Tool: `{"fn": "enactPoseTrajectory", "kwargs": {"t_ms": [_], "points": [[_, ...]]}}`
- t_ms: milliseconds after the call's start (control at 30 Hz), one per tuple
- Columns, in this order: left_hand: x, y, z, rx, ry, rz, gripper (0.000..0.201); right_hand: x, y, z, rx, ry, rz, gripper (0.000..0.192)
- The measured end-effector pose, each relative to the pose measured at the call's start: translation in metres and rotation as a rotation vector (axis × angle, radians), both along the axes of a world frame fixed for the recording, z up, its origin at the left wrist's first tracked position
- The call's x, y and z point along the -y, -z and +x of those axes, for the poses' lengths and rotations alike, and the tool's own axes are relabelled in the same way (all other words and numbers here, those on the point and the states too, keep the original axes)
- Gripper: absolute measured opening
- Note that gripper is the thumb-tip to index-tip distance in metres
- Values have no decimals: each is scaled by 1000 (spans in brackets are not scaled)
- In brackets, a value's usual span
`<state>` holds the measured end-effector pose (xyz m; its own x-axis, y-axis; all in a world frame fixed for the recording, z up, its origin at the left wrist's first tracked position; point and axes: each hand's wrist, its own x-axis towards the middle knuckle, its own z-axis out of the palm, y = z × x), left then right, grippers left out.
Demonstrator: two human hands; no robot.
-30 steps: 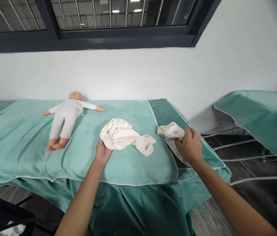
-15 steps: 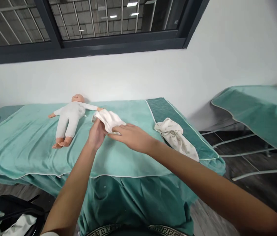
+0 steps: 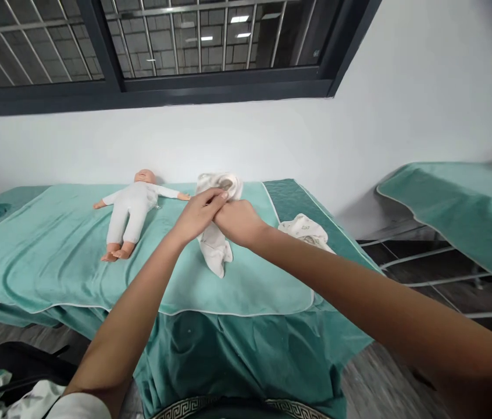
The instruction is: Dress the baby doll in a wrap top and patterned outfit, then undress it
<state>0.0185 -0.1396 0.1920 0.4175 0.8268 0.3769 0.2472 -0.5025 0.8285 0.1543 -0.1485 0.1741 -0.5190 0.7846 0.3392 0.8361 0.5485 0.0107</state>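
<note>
A small white baby garment point(image 3: 215, 251) hangs bunched between my hands above the bed, its opening curled at the top and a narrow part dangling below. My left hand point(image 3: 199, 214) pinches it from the left, thumb and fingers together. Pressed against it, my right hand point(image 3: 239, 222) is closed on the same garment, its fingers mostly hidden. To the left, a baby doll point(image 3: 131, 208) in a white bodysuit lies on its back, arms spread. A white patterned cloth point(image 3: 305, 228) lies crumpled to the right, partly covered by my right forearm.
The bed point(image 3: 67, 250) has a green cover and stands against a white wall under a barred window point(image 3: 220, 41). Another green-covered bed point(image 3: 468, 203) is at the right. A black bag point(image 3: 19, 366) with cloths sits on the floor at lower left.
Both hands have moved up and to the right and come together. The garment has gone from lying across my fingers to bunched, with one part hanging down.
</note>
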Motion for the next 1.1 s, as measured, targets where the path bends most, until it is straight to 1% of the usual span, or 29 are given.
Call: {"fn": "enactPoseTrajectory", "kwargs": {"t_ms": [100, 167, 200, 267, 333, 400, 467, 500, 567, 633, 733, 833, 900, 1000, 1100], "points": [[-8, 34, -6, 69, 72, -125, 38, 2, 4, 14, 117, 131, 20, 27], [-14, 54, -9, 23, 113, -179, 39, 2, 7, 24, 137, 202, 22, 26], [-16, 62, -10, -15, 107, -182, 38, 2, 8, 28, 135, 223, 16, 27], [-19, 73, -11, -99, 62, -152, 32, 0, 10, 36, 130, 231, 4, 27], [-21, 76, -10, -166, -4, -87, 24, 0, 12, 41, 133, 201, 18, 25], [-21, 74, -10, -220, -55, -11, 22, 2, 12, 45, 137, 165, 63, 24], [-22, 69, -11, -256, -69, 37, 24, 5, 9, 48, 119, 158, 104, 23], [-23, 66, -12, -273, -58, 46, 25, 7, 7, 49, 97, 168, 97, 22], [-24, 60, -16, -306, -27, 63, 24, 9, 1, 53, 23, 192, 36, 20], [-24, 52, -20, -343, -40, 126, 18, 10, -6, 56, -51, 187, -24, 20], [-19, 36, -25, -403, -173, 333, 13, 13, -15, 61, -103, 155, 2, 18], [-6, 20, -22, -439, -328, 556, 18, 18, -24, 61, -125, 159, -5, 14], [3, 12, -18, -458, -404, 668, 22, 22, -28, 58, -130, 203, -17, 12], [8, 10, -13, -519, -498, 801, 21, 27, -35, 55, -82, 304, 30, 22], [2, 14, -14, -505, -591, 870, 18, 31, -37, 56, -5, 389, 66, 27]]}}
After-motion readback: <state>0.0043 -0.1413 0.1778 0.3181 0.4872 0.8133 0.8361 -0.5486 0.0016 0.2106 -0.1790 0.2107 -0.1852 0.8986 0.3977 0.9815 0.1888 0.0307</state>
